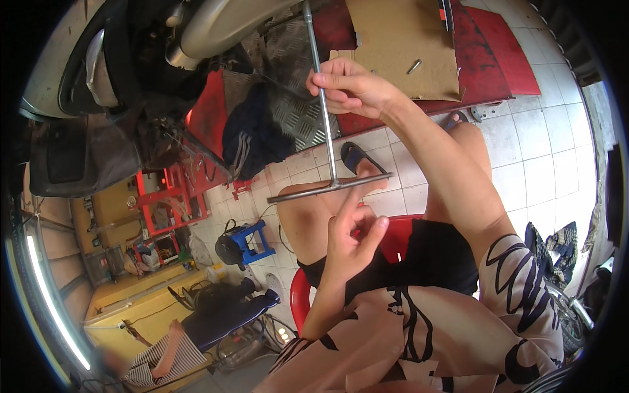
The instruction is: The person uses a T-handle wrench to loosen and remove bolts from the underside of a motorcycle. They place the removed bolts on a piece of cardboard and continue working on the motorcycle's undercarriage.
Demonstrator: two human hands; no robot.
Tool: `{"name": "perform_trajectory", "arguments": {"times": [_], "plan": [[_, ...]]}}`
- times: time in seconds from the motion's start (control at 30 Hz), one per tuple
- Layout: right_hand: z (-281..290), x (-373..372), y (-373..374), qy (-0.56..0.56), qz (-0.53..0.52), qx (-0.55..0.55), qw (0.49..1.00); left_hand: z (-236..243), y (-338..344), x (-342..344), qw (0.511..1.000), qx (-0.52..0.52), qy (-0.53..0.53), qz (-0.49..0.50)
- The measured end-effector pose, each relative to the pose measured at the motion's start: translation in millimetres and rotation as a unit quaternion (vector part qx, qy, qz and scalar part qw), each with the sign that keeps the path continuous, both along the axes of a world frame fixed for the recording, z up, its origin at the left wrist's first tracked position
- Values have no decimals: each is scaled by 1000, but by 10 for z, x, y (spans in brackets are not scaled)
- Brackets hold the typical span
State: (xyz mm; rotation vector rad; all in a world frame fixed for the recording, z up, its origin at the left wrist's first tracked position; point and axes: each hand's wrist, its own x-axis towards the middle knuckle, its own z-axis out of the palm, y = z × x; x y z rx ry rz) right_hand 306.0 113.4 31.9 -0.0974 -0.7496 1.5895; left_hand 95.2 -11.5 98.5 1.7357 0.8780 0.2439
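A long steel T-handle wrench (327, 137) slants down from the top of the view, its crossbar at the near end above my knee. My right hand (354, 85) is closed around the shaft, thumb and fingers pinching it partway up. Below the crossbar is my left hand (354, 242), its index finger stretched up to the bar and its thumb apart; it grips nothing. Past the wrench's far end, at the upper left, is the silver and black bodywork of a motorbike (216, 33). Where that far end sits is cut off by the frame.
A cardboard sheet (400, 39) with a small metal piece (414, 66) on it covers part of a red platform (481, 59). Dark cloth (252, 134) lies by the metal tread plate. A blue stool (255, 242) stands left; another person in a striped shirt (164, 357) is lower left.
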Motion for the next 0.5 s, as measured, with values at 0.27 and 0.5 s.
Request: {"name": "perform_trajectory", "arguments": {"times": [0.27, 0.5], "plan": [[-4, -4, 41, 18, -6, 13, 1000, -56, -64, -10, 958, -8, -110, 266], [39, 3, 24, 17, -37, -2, 999, 125, -154, 12, 978, 50, -153, 129]]}}
